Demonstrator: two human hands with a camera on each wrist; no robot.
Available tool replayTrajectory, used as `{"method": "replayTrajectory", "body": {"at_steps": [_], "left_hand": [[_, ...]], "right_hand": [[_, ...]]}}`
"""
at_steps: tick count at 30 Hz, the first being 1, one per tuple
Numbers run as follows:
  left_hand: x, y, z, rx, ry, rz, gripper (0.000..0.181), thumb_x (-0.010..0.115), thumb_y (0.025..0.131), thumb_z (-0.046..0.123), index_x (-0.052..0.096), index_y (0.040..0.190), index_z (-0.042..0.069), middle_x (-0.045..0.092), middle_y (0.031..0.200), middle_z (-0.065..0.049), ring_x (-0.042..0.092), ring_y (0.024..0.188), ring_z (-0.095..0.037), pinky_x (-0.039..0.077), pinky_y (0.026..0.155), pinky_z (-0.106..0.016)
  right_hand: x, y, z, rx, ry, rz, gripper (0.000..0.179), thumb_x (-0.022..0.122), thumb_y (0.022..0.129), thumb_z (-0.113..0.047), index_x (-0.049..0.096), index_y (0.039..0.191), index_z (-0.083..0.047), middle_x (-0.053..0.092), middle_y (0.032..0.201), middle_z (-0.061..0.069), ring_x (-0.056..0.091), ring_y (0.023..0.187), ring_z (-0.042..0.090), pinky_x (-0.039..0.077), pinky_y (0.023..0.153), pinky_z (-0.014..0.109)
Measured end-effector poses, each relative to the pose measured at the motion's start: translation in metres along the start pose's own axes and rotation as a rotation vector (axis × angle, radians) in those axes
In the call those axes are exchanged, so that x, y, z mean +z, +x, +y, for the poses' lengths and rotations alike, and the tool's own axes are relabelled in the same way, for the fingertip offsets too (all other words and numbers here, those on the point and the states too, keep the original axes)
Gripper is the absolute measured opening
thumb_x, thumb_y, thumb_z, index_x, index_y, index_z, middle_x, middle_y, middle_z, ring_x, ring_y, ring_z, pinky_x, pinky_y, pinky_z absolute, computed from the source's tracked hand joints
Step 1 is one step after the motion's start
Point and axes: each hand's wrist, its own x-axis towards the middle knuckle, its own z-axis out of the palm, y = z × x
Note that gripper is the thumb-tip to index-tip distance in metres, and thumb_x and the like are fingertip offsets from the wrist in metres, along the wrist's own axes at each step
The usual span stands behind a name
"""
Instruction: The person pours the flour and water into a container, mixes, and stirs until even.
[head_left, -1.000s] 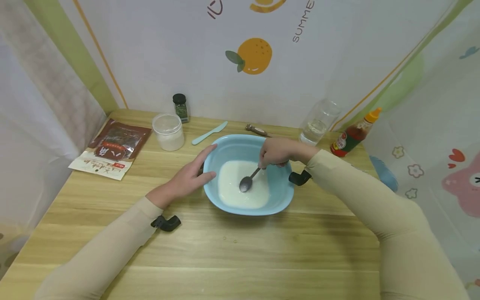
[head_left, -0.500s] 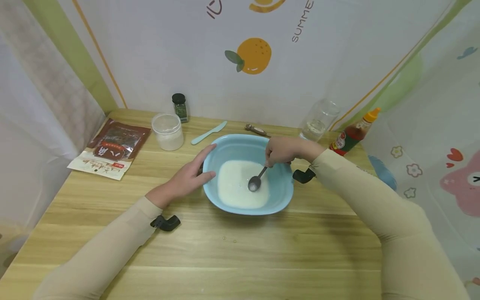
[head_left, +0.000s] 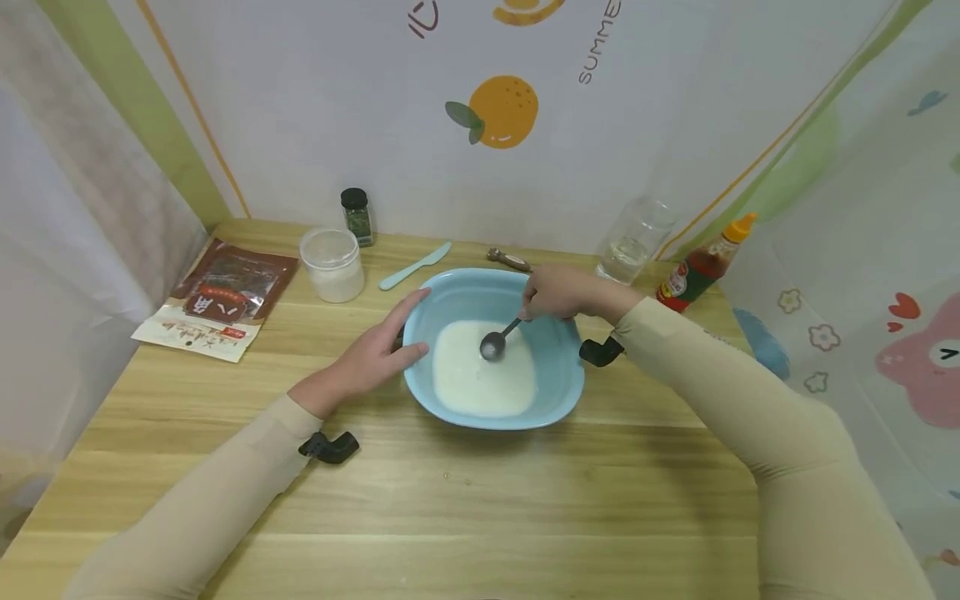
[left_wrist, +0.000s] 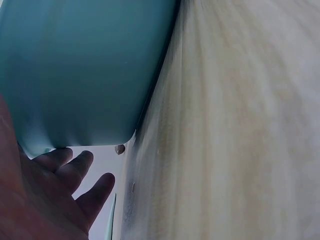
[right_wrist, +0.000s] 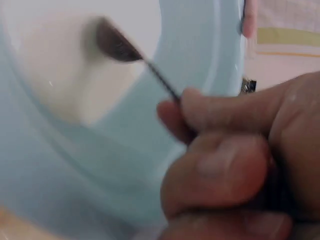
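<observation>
A light blue basin (head_left: 564, 375) holds a shallow pool of white liquid (head_left: 480, 387). My left hand (head_left: 375, 354) rests against the basin's left side, its thumb at the rim. In the left wrist view, that hand's fingers (left_wrist: 95, 197) reach out fairly straight past the basin's outer wall. My right hand (head_left: 558, 293) pinches the handle of a dark metal spoon (head_left: 492, 345) over the basin's far right part. Its bowl sits at the white liquid, near the middle of the basin. The right wrist view shows thumb and forefinger together on the handle, the other fingers curled.
Behind the basin lie a pale blue knife (head_left: 415, 267) and a brown-handled utensil (head_left: 508, 259). A jar of white powder (head_left: 332, 267), a black-capped spice jar (head_left: 357, 218) and a brown packet (head_left: 225, 296) stand left. Back right are a glass (head_left: 626, 254) and a red sauce bottle (head_left: 697, 271).
The spoon swung right and toward me, then back left and slightly away, with my right hand moving along. My left hand has stayed on the basin's side.
</observation>
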Motion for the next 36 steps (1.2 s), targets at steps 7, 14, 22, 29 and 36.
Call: {"method": "replayTrajectory", "body": {"at_steps": [7,14,22,29,36], "left_hand": [[0.000,0.000,-0.006,0.050,0.008,0.016,0.080,0.061,0.112,0.036,0.019,0.179,0.018,0.050,0.161,-0.034,0.074,0.121,-0.043,0.069,0.089,-0.048],[0.003,-0.001,-0.005,0.008,0.014,0.010,0.083,0.063,0.111,0.025,0.017,0.179,0.017,0.047,0.166,-0.029,0.072,0.126,-0.041,0.068,0.095,-0.046],[0.003,0.000,-0.002,-0.005,0.005,0.009,0.082,0.062,0.111,0.025,0.018,0.179,0.019,0.050,0.163,-0.029,0.073,0.125,-0.041,0.069,0.091,-0.042],[0.002,0.000,-0.001,-0.006,0.004,0.008,0.083,0.062,0.110,0.026,0.017,0.180,0.021,0.049,0.165,-0.029,0.072,0.126,-0.041,0.068,0.094,-0.044],[0.002,0.001,-0.003,0.004,0.010,0.006,0.081,0.061,0.111,0.025,0.017,0.179,0.018,0.050,0.163,-0.031,0.073,0.125,-0.041,0.069,0.092,-0.043]], "right_hand": [[0.006,-0.001,-0.004,-0.039,-0.009,-0.126,0.021,0.071,0.109,-0.017,0.083,0.100,-0.003,0.041,0.059,-0.005,0.033,0.048,0.011,0.034,0.052,0.028],[0.014,0.008,-0.013,-0.109,0.013,-0.079,0.024,0.069,0.110,-0.021,0.084,0.107,-0.002,0.052,0.064,-0.005,0.040,0.048,0.009,0.038,0.052,0.026],[0.011,0.006,-0.011,-0.078,-0.008,-0.110,0.020,0.071,0.108,-0.016,0.084,0.102,-0.003,0.046,0.060,-0.003,0.038,0.047,0.011,0.037,0.051,0.027],[0.015,0.011,-0.014,-0.131,-0.021,-0.009,0.024,0.070,0.109,-0.024,0.084,0.106,-0.005,0.060,0.066,0.001,0.048,0.048,0.010,0.044,0.054,0.028],[0.006,0.000,-0.012,-0.034,-0.027,-0.108,0.019,0.071,0.108,-0.015,0.085,0.105,-0.003,0.049,0.062,-0.003,0.039,0.047,0.011,0.038,0.052,0.028]]}}
